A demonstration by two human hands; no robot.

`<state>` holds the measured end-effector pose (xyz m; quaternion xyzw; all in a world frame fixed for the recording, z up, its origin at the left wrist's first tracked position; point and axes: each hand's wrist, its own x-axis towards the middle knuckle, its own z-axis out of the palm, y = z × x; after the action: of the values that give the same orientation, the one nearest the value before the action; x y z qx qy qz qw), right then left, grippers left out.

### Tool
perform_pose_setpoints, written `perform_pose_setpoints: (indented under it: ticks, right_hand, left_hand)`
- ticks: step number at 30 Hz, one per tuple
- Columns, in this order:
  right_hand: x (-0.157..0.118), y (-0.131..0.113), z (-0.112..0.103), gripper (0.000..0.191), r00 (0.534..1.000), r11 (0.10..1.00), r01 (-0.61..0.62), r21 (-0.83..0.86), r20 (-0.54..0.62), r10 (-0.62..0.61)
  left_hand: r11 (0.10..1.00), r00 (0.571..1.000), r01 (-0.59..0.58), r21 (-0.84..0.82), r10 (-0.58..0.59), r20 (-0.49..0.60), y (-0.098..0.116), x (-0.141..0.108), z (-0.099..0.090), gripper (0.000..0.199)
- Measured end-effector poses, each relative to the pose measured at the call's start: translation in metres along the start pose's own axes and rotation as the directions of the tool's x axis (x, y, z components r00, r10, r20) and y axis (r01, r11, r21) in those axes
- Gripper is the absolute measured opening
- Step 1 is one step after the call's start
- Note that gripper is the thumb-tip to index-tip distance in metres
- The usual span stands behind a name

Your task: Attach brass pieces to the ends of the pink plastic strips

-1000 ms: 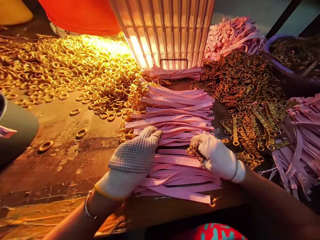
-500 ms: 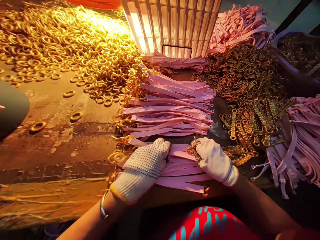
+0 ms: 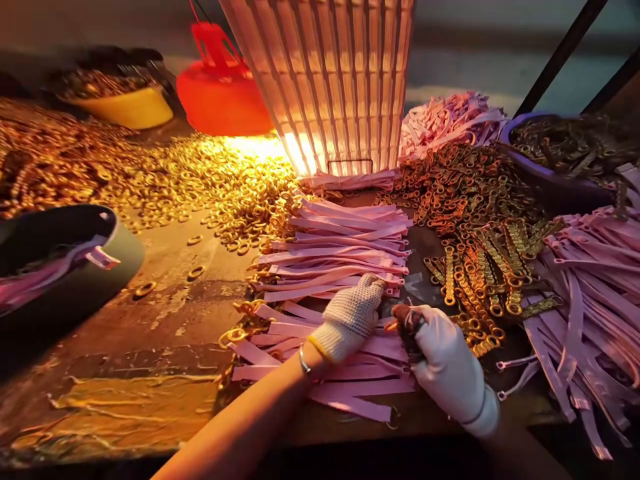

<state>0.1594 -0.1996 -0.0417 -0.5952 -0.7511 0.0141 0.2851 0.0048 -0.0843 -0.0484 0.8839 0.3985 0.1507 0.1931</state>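
Observation:
My left hand (image 3: 353,315), in a dotted knit glove, reaches over the pink straps (image 3: 330,268). Its fingers are bent together at the right end of one strap, with the tips partly hidden. My right hand (image 3: 445,363) wears a white glove with dark, worn wrapping at the fingertips. It is closed in a pinch close to the strap ends; a small gold-coloured piece shows at the tips, too unclear to name. More pink straps (image 3: 350,387) lie in a loose row under my left wrist, with gold rings (image 3: 235,335) at their left ends.
Gold rings (image 3: 245,193) heap at back left beneath a red lamp (image 3: 225,100). A ribbed translucent panel (image 3: 340,87) stands behind. Gold link pieces (image 3: 470,193) and pink straps (image 3: 595,287) pile at right. A dark bin (image 3: 125,257) is at left, a yellow basin (image 3: 130,108) behind.
The view has tilted up, showing the lamp and bin. My left hand has moved right and away from me, from the near straps to the farther straps' ends. My right hand remains pinched.

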Motion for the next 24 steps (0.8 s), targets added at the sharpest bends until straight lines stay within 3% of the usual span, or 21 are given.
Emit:
perform_pose_setpoints:
  ticks: [5,7,9,11,12,15,18,21,24]
  right_hand:
    - [0.001,0.015,-0.013,0.062,0.992,0.99,-0.104,0.094,-0.058,0.11]
    - [0.006,0.014,-0.013,0.056,0.992,0.983,-0.108,0.147,-0.053,0.117]
    - [0.012,0.009,-0.013,0.047,0.995,0.979,-0.087,0.186,-0.038,0.096]
    - [0.017,0.002,-0.012,0.037,0.998,0.982,-0.054,0.182,-0.01,0.057]
    - [0.019,-0.002,-0.011,0.033,0.999,0.986,-0.041,0.162,0.011,0.04]
    - [0.022,-0.013,-0.01,0.025,0.994,0.998,-0.026,0.059,0.105,0.019]
    - [0.024,-0.022,-0.011,0.017,0.975,0.995,-0.018,-0.101,0.219,0.04]
    - [0.024,-0.027,-0.013,0.012,0.961,0.97,0.027,-0.243,0.275,0.042]
    - [0.022,-0.027,-0.011,0.015,0.971,0.948,0.09,-0.304,0.237,-0.016]
  left_hand:
    - [0.998,0.999,0.029,-0.065,-0.031,-0.043,0.004,-0.003,0.003,0.025]
    - [0.964,0.993,0.11,-0.243,-0.119,-0.023,0.007,-0.014,-0.006,0.015]
    - [0.788,0.952,0.302,-0.537,-0.278,0.127,0.013,-0.029,-0.018,0.02]
    - [0.483,0.877,0.467,-0.741,-0.364,0.315,0.018,-0.043,-0.03,0.028]
    - [0.374,0.853,0.498,-0.782,-0.372,0.366,0.02,-0.049,-0.034,0.031]
    - [0.228,0.841,0.487,-0.843,-0.381,0.383,0.023,-0.06,-0.04,0.039]
    - [0.189,0.84,0.482,-0.855,-0.379,0.389,0.022,-0.063,-0.036,0.045]
    - [0.274,0.869,0.454,-0.848,-0.347,0.353,0.022,-0.063,-0.033,0.044]
    - [0.363,0.893,0.431,-0.826,-0.302,0.333,0.022,-0.061,-0.033,0.04]
